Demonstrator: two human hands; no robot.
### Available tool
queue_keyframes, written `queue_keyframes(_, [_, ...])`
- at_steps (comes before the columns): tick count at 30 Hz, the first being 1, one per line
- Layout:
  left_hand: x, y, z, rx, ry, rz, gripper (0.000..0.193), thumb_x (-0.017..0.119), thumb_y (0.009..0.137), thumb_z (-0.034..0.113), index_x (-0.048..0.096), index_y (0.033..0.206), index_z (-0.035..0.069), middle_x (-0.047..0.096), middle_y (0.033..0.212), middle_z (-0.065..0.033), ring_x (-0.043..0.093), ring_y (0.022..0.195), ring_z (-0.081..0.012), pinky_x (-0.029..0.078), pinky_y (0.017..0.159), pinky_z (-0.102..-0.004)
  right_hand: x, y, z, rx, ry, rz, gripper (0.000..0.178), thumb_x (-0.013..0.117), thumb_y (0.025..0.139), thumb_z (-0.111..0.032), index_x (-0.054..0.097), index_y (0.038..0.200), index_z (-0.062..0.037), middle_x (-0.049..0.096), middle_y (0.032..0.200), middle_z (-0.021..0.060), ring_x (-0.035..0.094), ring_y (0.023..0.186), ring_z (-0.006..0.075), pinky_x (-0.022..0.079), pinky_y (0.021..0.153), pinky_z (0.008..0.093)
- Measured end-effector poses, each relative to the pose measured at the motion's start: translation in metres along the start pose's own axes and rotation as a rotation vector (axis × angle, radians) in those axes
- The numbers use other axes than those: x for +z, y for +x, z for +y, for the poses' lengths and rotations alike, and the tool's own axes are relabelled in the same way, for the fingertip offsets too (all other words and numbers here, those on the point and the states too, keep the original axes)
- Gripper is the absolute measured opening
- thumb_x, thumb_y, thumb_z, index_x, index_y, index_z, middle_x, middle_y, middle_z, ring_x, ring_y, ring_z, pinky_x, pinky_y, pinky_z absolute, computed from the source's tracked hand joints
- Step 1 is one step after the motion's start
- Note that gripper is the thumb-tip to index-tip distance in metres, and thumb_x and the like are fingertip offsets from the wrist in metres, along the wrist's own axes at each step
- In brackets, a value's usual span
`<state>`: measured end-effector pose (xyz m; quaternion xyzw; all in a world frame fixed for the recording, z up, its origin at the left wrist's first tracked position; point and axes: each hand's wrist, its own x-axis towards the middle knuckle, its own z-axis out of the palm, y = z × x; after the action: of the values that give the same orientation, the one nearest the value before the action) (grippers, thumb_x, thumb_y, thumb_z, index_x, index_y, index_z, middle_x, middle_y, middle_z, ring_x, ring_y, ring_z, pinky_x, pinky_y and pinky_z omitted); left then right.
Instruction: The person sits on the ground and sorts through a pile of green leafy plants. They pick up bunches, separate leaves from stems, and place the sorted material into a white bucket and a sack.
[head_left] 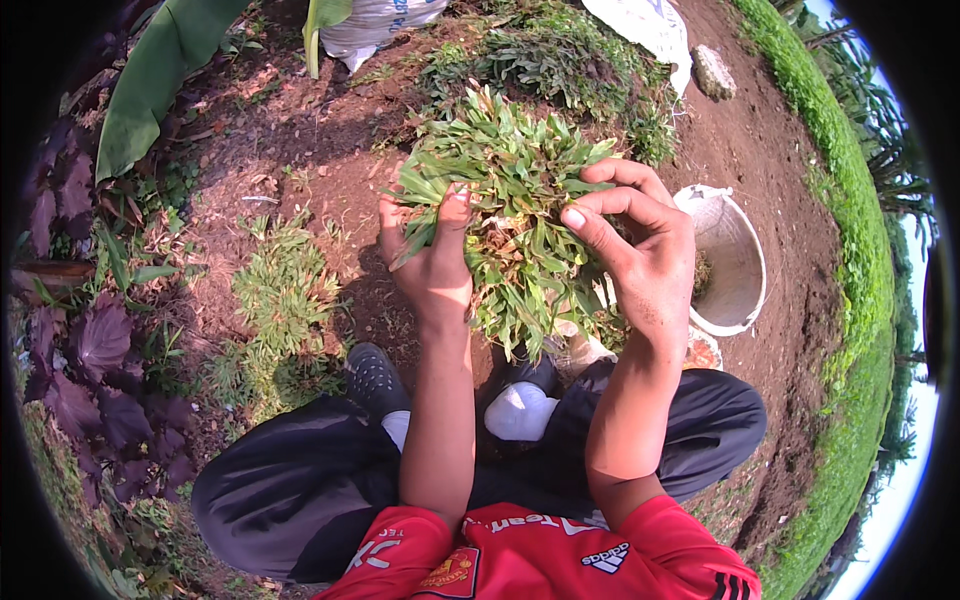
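Note:
A thick clump of broad-bladed grass [530,235], green with some yellow and brown blades, is held up in front of my knees. My left hand [436,268] grips its left side, thumb on top of the blades and the other fingers partly hidden behind. At the right edge of the clump my right hand [648,245] is closed in a pinch, thumb and forefinger together at the blades. Whatever small piece sits between those fingertips is too small to make out. The underside of the clump is out of sight.
A white bucket [735,265] stands on the soil right of my right hand. Beyond the clump lies a heap of cut grass [560,65] beside a white sack [650,35]. Another sack [375,30], a banana leaf [160,85] and purple-leaved plants [105,350] are leftward. A stone [714,73] lies far right.

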<state>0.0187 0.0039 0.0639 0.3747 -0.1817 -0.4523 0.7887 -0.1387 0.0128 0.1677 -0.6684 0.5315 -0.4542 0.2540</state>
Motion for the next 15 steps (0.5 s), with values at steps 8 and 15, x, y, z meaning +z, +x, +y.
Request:
queue_keyframes(8, [0.0, 0.0, 0.006, -0.043, 0.003, 0.037, 0.062, 0.077, 0.093, 0.007, 0.045, 0.145, -0.007, 0.068, 0.124, -0.0164, 0.068, 0.11, -0.0204, 0.053, 0.098, -0.0324, -0.019, -0.005, -0.001, 0.052, 0.06, 0.007, 0.013, 0.084, 0.084, -0.006, 0.078, 0.094, -0.0014, 0.073, 0.107, 0.0086, 0.067, 0.101, 0.0179, 0.05, 0.094, 0.0324])
queue_keyframes(15, [-0.003, 0.001, 0.007, -0.101, 0.089, 0.072, 0.057, 0.076, 0.093, 0.005, 0.048, 0.142, -0.005, 0.068, 0.124, -0.013, 0.067, 0.109, -0.0182, 0.054, 0.097, -0.0316, -0.059, -0.014, -0.026, 0.066, -0.131, -0.59, 0.027, 0.087, 0.075, -0.002, 0.08, 0.101, -0.0049, 0.072, 0.095, 0.0086, 0.068, 0.086, 0.0188, 0.053, 0.076, 0.0305])
